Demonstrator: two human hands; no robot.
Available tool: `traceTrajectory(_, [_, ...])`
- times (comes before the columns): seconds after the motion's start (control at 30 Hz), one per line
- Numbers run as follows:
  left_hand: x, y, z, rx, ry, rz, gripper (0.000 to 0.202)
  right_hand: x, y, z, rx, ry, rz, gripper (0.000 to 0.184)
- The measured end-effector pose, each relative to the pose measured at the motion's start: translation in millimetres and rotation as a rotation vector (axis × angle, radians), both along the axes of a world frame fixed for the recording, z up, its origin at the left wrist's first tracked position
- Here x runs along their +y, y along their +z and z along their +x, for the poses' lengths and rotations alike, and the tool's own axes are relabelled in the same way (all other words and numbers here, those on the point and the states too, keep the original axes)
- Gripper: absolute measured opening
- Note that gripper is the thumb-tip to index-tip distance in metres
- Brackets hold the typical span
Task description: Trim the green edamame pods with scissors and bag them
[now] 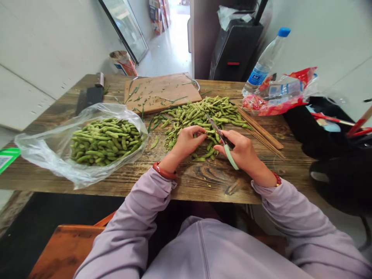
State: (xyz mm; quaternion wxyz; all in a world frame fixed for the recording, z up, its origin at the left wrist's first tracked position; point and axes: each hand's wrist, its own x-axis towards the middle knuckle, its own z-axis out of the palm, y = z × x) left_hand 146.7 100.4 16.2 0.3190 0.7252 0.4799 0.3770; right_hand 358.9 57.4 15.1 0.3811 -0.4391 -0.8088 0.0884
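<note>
Under the left hand (188, 141) and the right hand (240, 149) spreads a wooden table (200, 180), with an open clear plastic bag (43, 155) of green pods well to the left hand's left, a cutting board (171, 87) beyond the hands, and a loose pile of green pods (200, 116) reaching from the board to the fingertips. Beyond the right hand, to its right, stand a water bottle (264, 64) and, nearer, lie some thin wooden sticks (261, 130). The right hand grips green-handled scissors (230, 155), while the left's thumb and fingertips nearly meet at the pile; I cannot tell whether they pinch a pod.
</note>
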Motion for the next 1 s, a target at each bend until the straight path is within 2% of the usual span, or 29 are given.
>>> traceTrajectory(0.13, [-10,16.2,-1,-0.380,-0.031,-0.286,0.019,0,2.6,0,0.037,-0.007,-0.015,0.039])
traceTrajectory(0.3, [-18,29.0,-4,-0.573,-0.115,-0.481,0.024,-1,4.2,0,0.017,-0.001,-0.062,0.041])
traceTrajectory(0.63, [-17,29.1,-9,-0.657,-0.154,-0.533,0.031,-2,4.9,-1,0.000,0.008,-0.107,0.041])
traceTrajectory(1.0, [-21,30.0,-4,-0.467,-0.115,-0.392,0.024,-3,5.8,-1,-0.092,0.044,-0.163,0.050])
